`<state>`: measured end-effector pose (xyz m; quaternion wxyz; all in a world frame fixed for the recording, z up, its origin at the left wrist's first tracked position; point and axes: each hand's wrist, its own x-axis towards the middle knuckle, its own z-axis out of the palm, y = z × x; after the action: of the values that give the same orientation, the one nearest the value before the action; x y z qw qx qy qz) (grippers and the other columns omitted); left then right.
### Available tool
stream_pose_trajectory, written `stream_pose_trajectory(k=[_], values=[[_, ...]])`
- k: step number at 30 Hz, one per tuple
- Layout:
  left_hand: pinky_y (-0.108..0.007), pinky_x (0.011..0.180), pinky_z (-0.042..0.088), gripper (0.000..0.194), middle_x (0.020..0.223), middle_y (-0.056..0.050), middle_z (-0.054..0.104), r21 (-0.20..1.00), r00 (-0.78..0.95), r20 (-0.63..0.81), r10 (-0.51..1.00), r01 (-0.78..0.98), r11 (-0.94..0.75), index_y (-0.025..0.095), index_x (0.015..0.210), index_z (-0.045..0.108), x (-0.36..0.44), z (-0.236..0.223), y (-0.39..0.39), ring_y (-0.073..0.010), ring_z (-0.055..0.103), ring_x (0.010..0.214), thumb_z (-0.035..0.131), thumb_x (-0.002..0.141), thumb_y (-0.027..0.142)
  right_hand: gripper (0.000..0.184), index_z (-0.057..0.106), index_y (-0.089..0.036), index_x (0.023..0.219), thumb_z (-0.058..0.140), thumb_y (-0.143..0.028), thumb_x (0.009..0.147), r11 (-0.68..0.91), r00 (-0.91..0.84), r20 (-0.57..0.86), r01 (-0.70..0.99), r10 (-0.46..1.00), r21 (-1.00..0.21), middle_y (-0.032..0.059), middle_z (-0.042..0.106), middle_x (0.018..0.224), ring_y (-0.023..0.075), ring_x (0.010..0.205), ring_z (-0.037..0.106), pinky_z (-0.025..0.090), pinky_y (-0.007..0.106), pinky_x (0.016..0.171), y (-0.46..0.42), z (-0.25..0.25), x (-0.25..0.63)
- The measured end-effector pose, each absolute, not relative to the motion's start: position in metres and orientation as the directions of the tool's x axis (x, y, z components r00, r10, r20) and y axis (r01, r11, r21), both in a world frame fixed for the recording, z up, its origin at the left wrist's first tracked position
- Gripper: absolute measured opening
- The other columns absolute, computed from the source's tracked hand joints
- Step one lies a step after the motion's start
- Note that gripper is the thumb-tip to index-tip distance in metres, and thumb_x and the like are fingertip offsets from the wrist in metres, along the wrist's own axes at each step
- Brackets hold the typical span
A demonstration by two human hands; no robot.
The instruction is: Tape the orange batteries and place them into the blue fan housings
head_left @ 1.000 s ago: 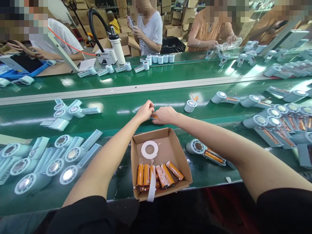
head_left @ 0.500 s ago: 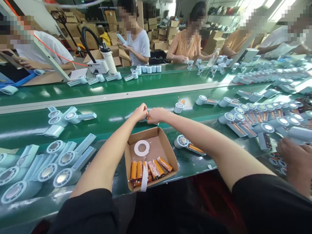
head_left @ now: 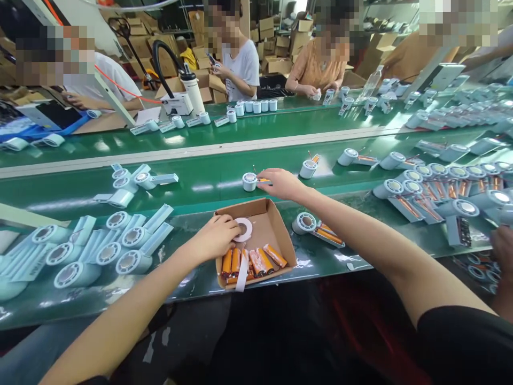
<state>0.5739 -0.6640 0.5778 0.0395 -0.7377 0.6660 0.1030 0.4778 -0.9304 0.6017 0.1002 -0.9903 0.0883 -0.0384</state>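
My right hand [head_left: 281,183] rests on the green belt [head_left: 192,184], fingers closed on the handle end of a small white fan unit [head_left: 251,181] with an orange battery. My left hand [head_left: 217,235] is down in an open cardboard box [head_left: 276,227], fingers curled on a white tape roll [head_left: 244,229]. Several orange batteries [head_left: 252,262] lie at the box's near end. Another fan unit [head_left: 308,223] with a battery lies just right of the box.
Piles of pale blue fan units [head_left: 100,246] lie at my left, more fill the belt at right [head_left: 441,187]. Other people work across a second belt [head_left: 280,120]. A co-worker's hand [head_left: 503,243] shows at the far right edge.
My left hand left the fan unit and dropped back into the box onto the tape roll. My right hand stays at the unit on the belt. The view shifted slightly.
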Motion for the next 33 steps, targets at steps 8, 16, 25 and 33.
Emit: stream_pose_trajectory(k=[8, 16, 25, 33], values=[[-0.052, 0.106, 0.055, 0.014, 0.118, -0.016, 0.076, -0.068, 0.102, -0.086, -0.991, -0.993, -0.096, 0.017, 0.106, 0.074, 0.555, 0.59, -0.676, -0.0366, 0.064, 0.121, 0.07, 0.094, 0.023, 0.027, 0.085, -0.017, 0.104, 0.065, -0.036, 0.102, -0.738, 0.97, 0.095, -0.106, -0.226, -0.666, 0.0055, 0.082, 0.087, 0.0177, 0.077, 0.07, 0.049, 0.028, 0.074, -0.883, 0.621, 0.397], [-0.053, 0.107, 0.058, 0.022, 0.11, -0.016, 0.072, -0.062, -0.054, 0.51, -0.858, -0.998, 0.026, 0.013, 0.119, 0.064, 0.525, 0.606, -0.61, -0.0402, 0.059, 0.134, 0.059, 0.1, 0.023, 0.063, 0.078, -0.014, 0.085, 0.069, -0.076, 0.091, -0.072, 0.965, -0.154, -0.142, 0.211, -0.987, -0.0021, 0.065, 0.061, 0.0093, 0.054, 0.052, 0.041, 0.021, 0.053, -0.79, 0.596, 0.351], [-0.056, 0.104, 0.058, 0.025, 0.11, -0.015, 0.069, -0.056, 0.083, 0.518, -0.851, -0.99, -0.131, 0.015, 0.122, 0.061, 0.531, 0.616, -0.554, -0.0388, 0.065, 0.118, 0.06, 0.097, 0.017, 0.042, 0.076, -0.012, 0.124, 0.081, -0.044, 0.096, -0.963, 0.95, -0.313, -0.073, 0.012, -0.258, 0.0198, 0.082, 0.108, 0.0315, 0.105, 0.078, 0.048, 0.036, 0.091, -0.82, 0.605, 0.373], [-0.057, 0.111, 0.06, 0.037, 0.115, -0.017, 0.072, -0.045, -0.058, 0.457, -0.888, -0.998, 0.042, 0.008, 0.131, 0.064, 0.504, 0.604, -0.578, -0.0376, 0.062, 0.129, 0.05, 0.097, 0.006, 0.024, 0.078, -0.019, 0.118, 0.071, -0.02, 0.095, -0.958, 0.93, -0.368, -0.112, -0.007, -0.266, 0.0137, 0.084, 0.107, 0.0291, 0.104, 0.08, 0.05, 0.039, 0.093, -0.839, 0.596, 0.395]])
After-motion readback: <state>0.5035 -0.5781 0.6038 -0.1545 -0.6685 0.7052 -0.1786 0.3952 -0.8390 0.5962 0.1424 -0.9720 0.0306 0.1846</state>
